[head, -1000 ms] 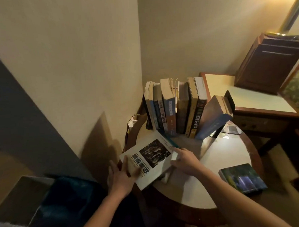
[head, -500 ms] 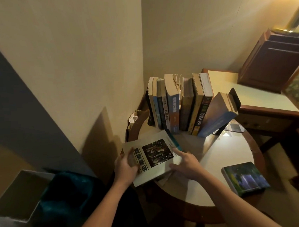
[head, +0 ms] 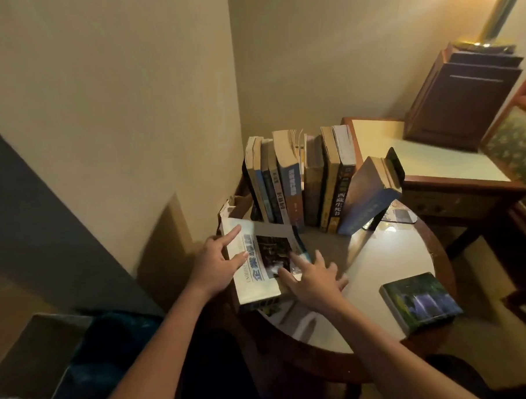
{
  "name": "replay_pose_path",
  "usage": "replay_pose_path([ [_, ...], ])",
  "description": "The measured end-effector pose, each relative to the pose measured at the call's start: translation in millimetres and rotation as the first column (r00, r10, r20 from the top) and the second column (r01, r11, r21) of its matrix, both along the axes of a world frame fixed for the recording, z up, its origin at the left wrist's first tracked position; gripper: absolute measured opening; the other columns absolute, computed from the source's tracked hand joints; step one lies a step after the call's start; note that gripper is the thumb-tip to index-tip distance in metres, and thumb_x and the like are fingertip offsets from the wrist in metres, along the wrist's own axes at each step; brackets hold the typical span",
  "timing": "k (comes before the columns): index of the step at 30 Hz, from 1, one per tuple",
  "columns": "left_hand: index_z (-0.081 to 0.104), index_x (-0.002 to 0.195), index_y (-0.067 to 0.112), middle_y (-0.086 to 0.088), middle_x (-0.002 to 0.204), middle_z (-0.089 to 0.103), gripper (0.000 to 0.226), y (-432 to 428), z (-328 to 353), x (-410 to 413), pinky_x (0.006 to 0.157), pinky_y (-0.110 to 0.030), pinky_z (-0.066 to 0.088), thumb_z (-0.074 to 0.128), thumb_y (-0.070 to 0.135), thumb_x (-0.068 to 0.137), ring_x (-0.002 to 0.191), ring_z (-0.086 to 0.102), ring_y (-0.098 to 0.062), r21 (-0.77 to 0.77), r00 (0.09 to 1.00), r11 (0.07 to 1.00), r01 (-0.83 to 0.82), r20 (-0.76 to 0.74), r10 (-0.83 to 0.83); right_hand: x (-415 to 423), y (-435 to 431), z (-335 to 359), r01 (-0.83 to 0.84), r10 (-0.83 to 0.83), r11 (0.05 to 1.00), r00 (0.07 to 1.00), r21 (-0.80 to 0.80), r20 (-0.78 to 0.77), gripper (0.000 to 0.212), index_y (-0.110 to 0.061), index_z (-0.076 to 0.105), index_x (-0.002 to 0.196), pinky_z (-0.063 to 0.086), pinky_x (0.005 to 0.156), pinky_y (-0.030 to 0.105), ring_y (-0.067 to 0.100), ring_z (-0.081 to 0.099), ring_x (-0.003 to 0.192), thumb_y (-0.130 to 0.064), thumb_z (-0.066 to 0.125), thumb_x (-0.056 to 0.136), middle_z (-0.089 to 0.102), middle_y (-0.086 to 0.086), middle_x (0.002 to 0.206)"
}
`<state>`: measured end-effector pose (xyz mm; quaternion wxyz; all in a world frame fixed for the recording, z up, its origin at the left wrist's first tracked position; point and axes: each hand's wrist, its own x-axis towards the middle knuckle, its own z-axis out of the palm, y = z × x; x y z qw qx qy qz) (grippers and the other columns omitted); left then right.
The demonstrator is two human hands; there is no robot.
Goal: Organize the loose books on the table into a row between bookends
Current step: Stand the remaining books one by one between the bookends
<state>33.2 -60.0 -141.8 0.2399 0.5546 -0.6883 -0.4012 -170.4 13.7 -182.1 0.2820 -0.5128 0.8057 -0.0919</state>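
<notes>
Most books stood in a row (head: 303, 182) against the bookend (head: 394, 166). Two lay loose: a white book (head: 258, 260) under flat, open-fingered left hand (head: 216, 261) and right hand (head: 313, 281), and a green book (head: 420, 302) apart.

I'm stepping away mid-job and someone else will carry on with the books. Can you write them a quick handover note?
Left-hand grip: fingers straight, resting on the white book's left edge.
Right-hand grip: fingers spread, touching its right edge.
White book lies flat at the table's near left; green book flat, near right.
Done: row stands at the back; blue book at its right end leans on the black bookend.
Left: stand both flat books in the row, straighten the blue one.
</notes>
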Motion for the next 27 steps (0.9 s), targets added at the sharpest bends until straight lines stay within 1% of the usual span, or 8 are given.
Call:
replay_pose_path([
  [4,0.039,0.15,0.037,-0.009,0.122,0.052,0.06,2,33,-34,0.085,-0.031,0.059,0.064,0.028,0.096,0.104,0.063,-0.021,-0.162,0.996,0.986,0.044,0.08,-0.031,19,-14,16,-0.019,0.093,0.97,0.949,-0.241,0.302,0.059,-0.052,0.02,0.152,0.025,0.117,0.056,0.036,0.02,0.15,-0.067,0.033,0.097,0.02,0.011,0.165],
  [7,0.036,0.152,0.036,-0.01,0.135,0.055,0.059,7,50,-58,0.094,-0.032,0.053,0.061,0.032,0.098,0.119,0.057,-0.022,-0.261,0.995,0.963,0.063,0.091,-0.04,14,-11,35,0.049,0.157,0.92,0.864,-0.39,0.479,0.052,-0.056,0.02,0.152,0.035,0.115,0.049,0.027,0.032,0.147,-0.057,0.035,0.102,0.028,0.007,0.162],
  [10,0.031,0.155,0.033,-0.005,0.139,0.059,0.066,13,64,-81,0.09,-0.027,0.054,0.062,0.034,0.097,0.115,0.062,-0.017,-0.325,0.998,0.943,0.066,0.029,-0.06,-3,-6,55,0.191,0.173,0.866,0.753,-0.461,0.635,0.045,-0.05,0.033,0.149,0.046,0.107,0.031,0.001,0.05,0.131,-0.045,0.04,0.105,0.05,-0.014,0.146],
  [12,0.031,0.155,0.028,-0.005,0.139,0.06,0.067,19,71,-95,0.091,-0.028,0.056,0.063,0.035,0.096,0.108,0.065,-0.015,-0.322,0.996,0.944,0.066,-0.031,-0.08,-21,-2,66,0.252,0.171,0.856,0.685,-0.451,0.708,0.042,-0.053,0.036,0.146,0.049,0.102,0.026,-0.008,0.054,0.121,-0.044,0.041,0.105,0.051,-0.022,0.138],
  [15,0.041,0.15,0.021,-0.003,0.147,0.052,0.057,28,70,-117,0.097,-0.021,0.052,0.061,0.029,0.098,0.129,0.056,-0.02,-0.229,0.985,0.969,0.086,-0.124,-0.117,-47,4,77,0.29,0.16,0.857,0.636,-0.426,0.755,0.042,-0.055,0.039,0.145,0.046,0.109,0.044,0.012,0.049,0.134,-0.043,0.042,0.104,0.047,-0.014,0.147],
  [18,0.049,0.145,0.018,0.001,0.145,0.053,0.046,39,64,-137,0.09,-0.002,0.041,0.058,0.022,0.1,0.137,0.046,-0.015,-0.192,0.971,0.977,0.09,-0.201,-0.129,-67,9,93,0.268,0.16,0.88,0.609,-0.392,0.777,0.043,-0.045,0.043,0.147,0.052,0.099,0.026,0.008,0.054,0.125,-0.037,0.043,0.105,0.053,-0.015,0.137],
  [22,0.054,0.142,0.02,0.004,0.14,0.059,0.041,48,51,-155,0.104,-0.026,0.048,0.055,0.024,0.101,0.132,0.052,-0.013,-0.084,0.935,0.994,0.065,-0.344,-0.09,-87,15,101,0.243,0.132,0.896,0.653,-0.371,0.745,0.042,-0.034,0.048,0.147,0.051,0.08,0.009,-0.017,0.057,0.1,-0.03,0.045,0.106,0.054,-0.028,0.12],
  [27,0.06,0.137,0.026,0.005,0.12,0.07,0.037,51,24,-166,0.091,-0.031,0.058,0.055,0.032,0.101,0.109,0.065,-0.006,0.005,0.926,0.996,0.09,-0.368,-0.082,-103,17,113,0.184,0.092,0.916,0.768,-0.356,0.634,0.042,-0.04,0.046,0.147,0.051,0.081,0.018,0.004,0.054,0.102,-0.033,0.045,0.105,0.052,-0.018,0.12],
])
